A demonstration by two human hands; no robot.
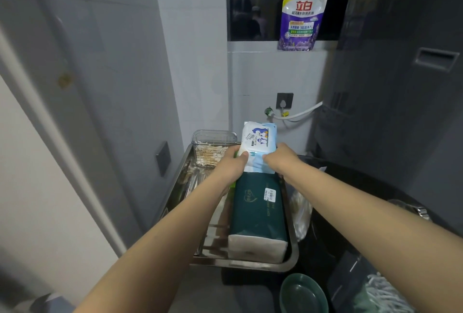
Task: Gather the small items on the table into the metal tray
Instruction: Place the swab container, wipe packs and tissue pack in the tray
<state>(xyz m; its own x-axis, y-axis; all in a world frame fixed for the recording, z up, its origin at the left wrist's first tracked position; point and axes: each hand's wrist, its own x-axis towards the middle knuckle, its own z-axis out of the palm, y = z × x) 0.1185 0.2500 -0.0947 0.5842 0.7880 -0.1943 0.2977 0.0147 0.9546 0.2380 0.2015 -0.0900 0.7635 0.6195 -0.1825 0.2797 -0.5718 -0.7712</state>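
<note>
Both hands, left (231,162) and right (280,158), are closed on a wipes pack (259,141) at frame centre, above the tray's (250,264) far end; tilted, it could slide off the green tissue pack (258,212).

White tiled wall (195,62), dark window (253,2) w/ detergent pouch (303,17) on sill.

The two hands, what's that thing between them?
In the head view, a white-and-blue wipes pack sits between the left hand and right hand, above the metal tray.
</note>
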